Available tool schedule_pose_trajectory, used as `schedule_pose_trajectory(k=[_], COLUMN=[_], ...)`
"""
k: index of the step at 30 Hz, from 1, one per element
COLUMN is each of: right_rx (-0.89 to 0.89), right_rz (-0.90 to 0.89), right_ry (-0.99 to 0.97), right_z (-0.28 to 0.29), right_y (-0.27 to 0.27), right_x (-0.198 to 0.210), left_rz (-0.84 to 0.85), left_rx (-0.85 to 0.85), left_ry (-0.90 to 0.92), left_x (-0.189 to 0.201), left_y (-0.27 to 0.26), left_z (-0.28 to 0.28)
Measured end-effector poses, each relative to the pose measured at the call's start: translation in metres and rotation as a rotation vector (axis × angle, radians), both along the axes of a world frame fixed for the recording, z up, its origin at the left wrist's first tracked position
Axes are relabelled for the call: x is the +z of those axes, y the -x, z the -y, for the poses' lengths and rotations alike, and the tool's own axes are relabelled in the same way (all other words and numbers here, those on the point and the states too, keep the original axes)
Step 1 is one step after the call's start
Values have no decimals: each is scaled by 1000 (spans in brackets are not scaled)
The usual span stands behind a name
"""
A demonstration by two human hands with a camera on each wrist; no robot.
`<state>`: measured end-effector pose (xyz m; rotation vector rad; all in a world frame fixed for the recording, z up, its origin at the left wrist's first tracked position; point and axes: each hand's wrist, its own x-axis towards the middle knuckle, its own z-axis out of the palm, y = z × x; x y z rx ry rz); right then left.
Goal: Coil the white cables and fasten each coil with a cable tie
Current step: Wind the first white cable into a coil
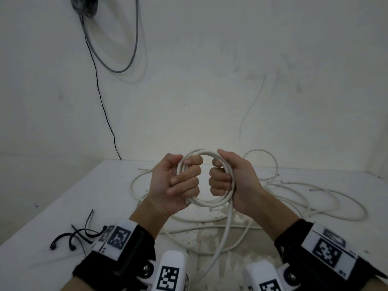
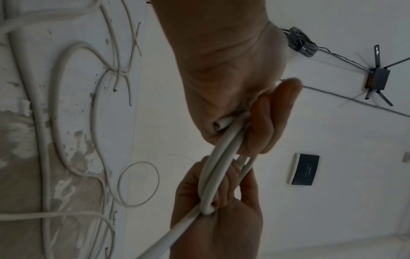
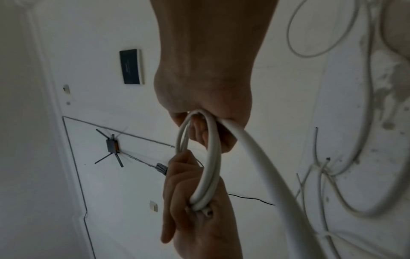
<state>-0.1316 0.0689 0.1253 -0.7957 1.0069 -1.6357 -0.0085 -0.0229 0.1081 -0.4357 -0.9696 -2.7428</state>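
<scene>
A small coil of thick white cable (image 1: 206, 201) is held up above the table between both hands. My left hand (image 1: 178, 181) grips the coil's left side, fingers curled through the ring. My right hand (image 1: 228, 179) grips its right side the same way. The coil's free tail (image 1: 224, 234) hangs down from the right hand toward me. In the left wrist view the coil (image 2: 218, 168) runs between both fists, a cut end (image 2: 218, 124) showing at the left palm. In the right wrist view the coil (image 3: 208, 166) and its thick tail (image 3: 272, 178) are close up. Black cable ties (image 1: 77, 236) lie at the table's left front.
More loose white cables (image 1: 304, 198) sprawl over the white table (image 1: 63, 206), mostly at centre and right. A thin black wire (image 1: 100, 95) and grey cable loops (image 1: 126, 49) hang on the wall behind. A router (image 2: 377, 78) is mounted on the wall.
</scene>
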Motion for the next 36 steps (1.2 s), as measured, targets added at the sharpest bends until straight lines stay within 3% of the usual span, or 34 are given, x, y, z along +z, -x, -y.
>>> schedule_pose_trajectory(k=[6, 11, 16, 19, 22, 25, 27, 29, 31, 32, 34, 36], right_rx=[-160, -285, -259, -220, -131, -49, -161, -381, -545, -541, -366, -111], right_rz=[-215, -476, -591, -544, -432, -520, -620, -707, -956, -1153, -1537, -1739], right_ry=[47, 131, 87, 65, 108, 84, 63, 86, 104, 57, -122, -208], right_z=[-2, -1, -2, -3, -10, -21, -22, -18, -11, -9, -7, -8], right_y=[0, 2, 6, 9, 15, 16, 17, 20, 25, 26, 22, 14], right_x=[9, 8, 5, 3, -1, -13, -25, -36, -43, -45, -45, -41], left_rz=[29, 253, 413, 346, 237, 110, 70, 53, 13, -12, -47, -29], left_rx=[7, 351, 575, 639, 705, 826, 879, 889, 867, 851, 842, 892], left_ry=[80, 175, 231, 187, 23, -121, -150, -164, -196, -212, -209, -120], left_x=[1, 8, 10, 11, 16, 25, 33, 38, 40, 39, 36, 33], left_y=[3, 9, 15, 15, 11, 6, 1, -3, -4, -4, -1, 4], left_z=[5, -5, -11, -14, -9, 5, 13, 15, 13, 11, 8, 5])
